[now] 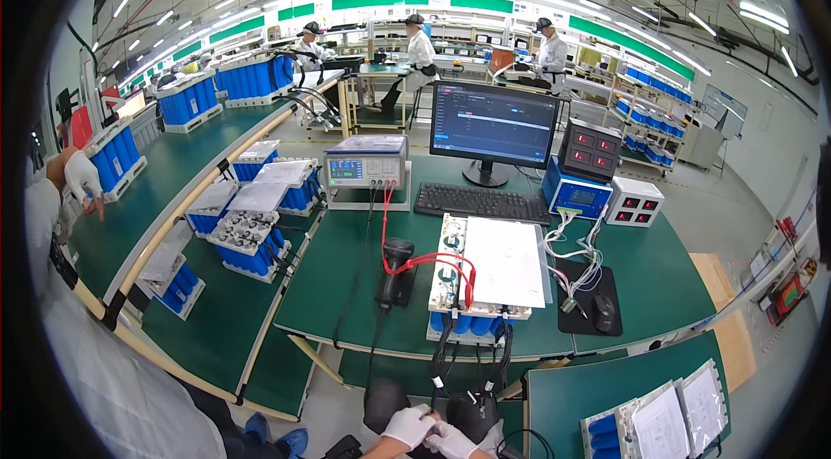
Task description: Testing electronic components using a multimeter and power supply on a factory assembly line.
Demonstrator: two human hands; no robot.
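Bench (662, 277) carries blue battery pack (476, 326), paper sheet (504, 262) on top, red leads (469, 290) reaching it, black cables (501, 362) hanging off near edge. Below, left hand (409, 426) and right hand (451, 440), white-gloved, together near knees (387, 404). Fingers curled; cannot tell how far either grip is closed, or what is held.
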